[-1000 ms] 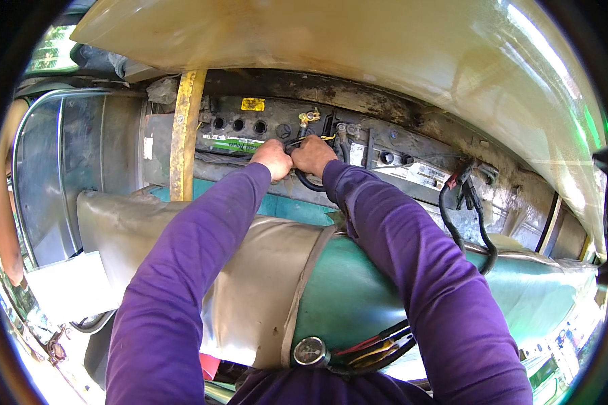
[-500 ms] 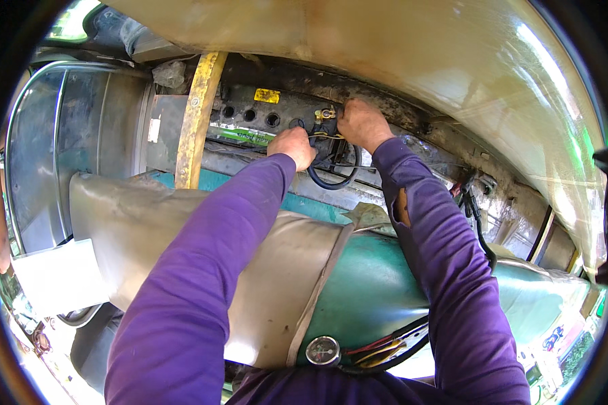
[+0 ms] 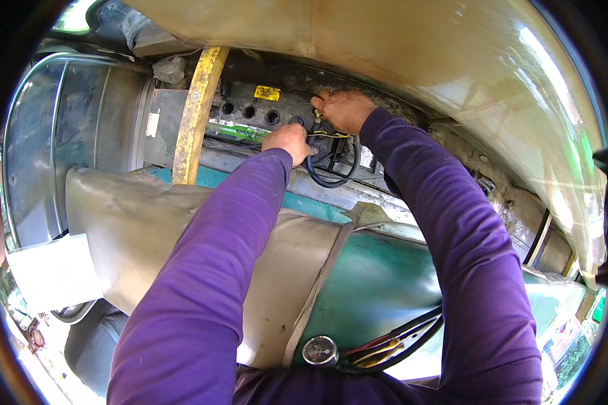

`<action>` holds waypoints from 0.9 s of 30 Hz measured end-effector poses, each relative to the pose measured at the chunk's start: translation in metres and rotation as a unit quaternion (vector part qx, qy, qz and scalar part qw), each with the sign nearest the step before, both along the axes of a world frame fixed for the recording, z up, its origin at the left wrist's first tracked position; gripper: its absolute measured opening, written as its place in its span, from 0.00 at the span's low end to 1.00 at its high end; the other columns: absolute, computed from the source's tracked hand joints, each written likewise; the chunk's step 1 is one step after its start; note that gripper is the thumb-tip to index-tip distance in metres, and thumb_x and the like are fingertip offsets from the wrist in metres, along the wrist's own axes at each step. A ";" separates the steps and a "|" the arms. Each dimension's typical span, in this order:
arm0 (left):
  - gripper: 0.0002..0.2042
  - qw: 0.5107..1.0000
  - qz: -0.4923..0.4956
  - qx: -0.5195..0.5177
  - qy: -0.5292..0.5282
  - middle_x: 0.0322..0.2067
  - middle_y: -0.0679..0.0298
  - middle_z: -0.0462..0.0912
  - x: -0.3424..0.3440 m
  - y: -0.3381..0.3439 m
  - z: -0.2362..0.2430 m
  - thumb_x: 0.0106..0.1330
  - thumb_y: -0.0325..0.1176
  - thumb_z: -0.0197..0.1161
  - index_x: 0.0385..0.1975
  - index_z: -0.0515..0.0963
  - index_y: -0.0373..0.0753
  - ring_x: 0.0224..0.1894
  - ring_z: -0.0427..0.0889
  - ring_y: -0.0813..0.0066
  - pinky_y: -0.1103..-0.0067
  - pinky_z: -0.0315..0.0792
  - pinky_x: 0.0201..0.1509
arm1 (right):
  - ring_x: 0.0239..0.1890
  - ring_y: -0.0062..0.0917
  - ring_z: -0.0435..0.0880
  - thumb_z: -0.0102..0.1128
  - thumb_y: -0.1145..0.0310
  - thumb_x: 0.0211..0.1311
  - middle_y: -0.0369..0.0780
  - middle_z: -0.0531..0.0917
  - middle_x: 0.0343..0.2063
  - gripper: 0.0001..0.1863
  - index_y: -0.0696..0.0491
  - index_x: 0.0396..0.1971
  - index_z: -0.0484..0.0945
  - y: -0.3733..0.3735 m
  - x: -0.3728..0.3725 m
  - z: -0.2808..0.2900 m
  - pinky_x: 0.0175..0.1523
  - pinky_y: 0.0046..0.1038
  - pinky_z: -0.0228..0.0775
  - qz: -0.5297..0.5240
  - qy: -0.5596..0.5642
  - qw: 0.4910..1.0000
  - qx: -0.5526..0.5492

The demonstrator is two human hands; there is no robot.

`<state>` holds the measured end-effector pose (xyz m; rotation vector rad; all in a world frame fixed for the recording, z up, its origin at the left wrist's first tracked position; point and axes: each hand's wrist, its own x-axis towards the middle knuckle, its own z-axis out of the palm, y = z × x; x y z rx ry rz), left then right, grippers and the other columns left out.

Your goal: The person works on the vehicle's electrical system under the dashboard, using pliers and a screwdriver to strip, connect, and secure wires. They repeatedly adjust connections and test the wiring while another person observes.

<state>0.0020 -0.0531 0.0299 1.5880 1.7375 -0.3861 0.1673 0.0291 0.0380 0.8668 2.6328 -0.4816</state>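
In a recess under a raised seat panel sits a dirty dark battery (image 3: 240, 98) with round cap holes, a yellow label and a green stripe. My left hand (image 3: 288, 141) is closed round a thick black cable (image 3: 327, 182) at the battery's front edge; its loop hangs to the right. My right hand (image 3: 344, 111) reaches over the brass battery terminal clamp (image 3: 319, 116), its thumb and fingers bent at the clamp's top. That hand hides most of the clamp. Thin yellow wires (image 3: 331, 134) run between my hands.
A worn yellow metal bar (image 3: 197, 115) crosses left of my hands. Ahead rises a big tan panel (image 3: 385, 40). Below lie a tan and green seat cover (image 3: 371, 297), a round gauge (image 3: 319, 351) with wires, and a white sheet (image 3: 54, 273) at left.
My right hand has shifted left from beside the brass clamp to over it, and its forearm has swung across. My left hand stays at the cable, slightly left of before.
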 end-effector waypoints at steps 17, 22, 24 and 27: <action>0.22 0.999 0.016 -0.034 -0.030 0.48 0.51 0.86 -0.004 0.004 -0.009 0.58 0.50 0.74 0.44 0.86 0.39 0.54 0.83 0.54 0.65 0.75 0.58 | 0.49 0.40 0.87 0.57 0.61 0.63 0.45 0.88 0.42 0.13 0.53 0.39 0.84 0.011 -0.017 -0.018 0.48 0.45 0.80 0.031 -0.046 0.998 0.014; 0.22 0.999 0.027 0.001 -0.035 0.45 0.48 0.86 -0.002 0.002 -0.012 0.58 0.49 0.75 0.42 0.86 0.37 0.51 0.84 0.52 0.65 0.76 0.57 | 0.48 0.38 0.88 0.55 0.64 0.64 0.44 0.89 0.43 0.14 0.52 0.42 0.87 0.000 -0.022 -0.015 0.48 0.42 0.81 -0.038 -0.044 0.998 0.039; 0.21 0.999 0.019 0.001 -0.038 0.44 0.47 0.86 -0.002 0.001 -0.015 0.57 0.48 0.75 0.41 0.86 0.36 0.50 0.84 0.52 0.64 0.76 0.57 | 0.49 0.37 0.88 0.54 0.64 0.65 0.43 0.89 0.45 0.15 0.51 0.43 0.87 -0.003 -0.022 -0.016 0.49 0.41 0.81 0.028 0.015 0.992 0.125; 0.21 0.999 0.022 0.011 -0.042 0.43 0.46 0.86 -0.003 0.000 -0.019 0.57 0.48 0.75 0.38 0.86 0.35 0.50 0.84 0.50 0.63 0.75 0.56 | 0.51 0.37 0.87 0.53 0.64 0.66 0.43 0.88 0.47 0.16 0.51 0.46 0.87 -0.005 -0.026 -0.016 0.51 0.40 0.80 -0.015 -0.033 0.997 0.062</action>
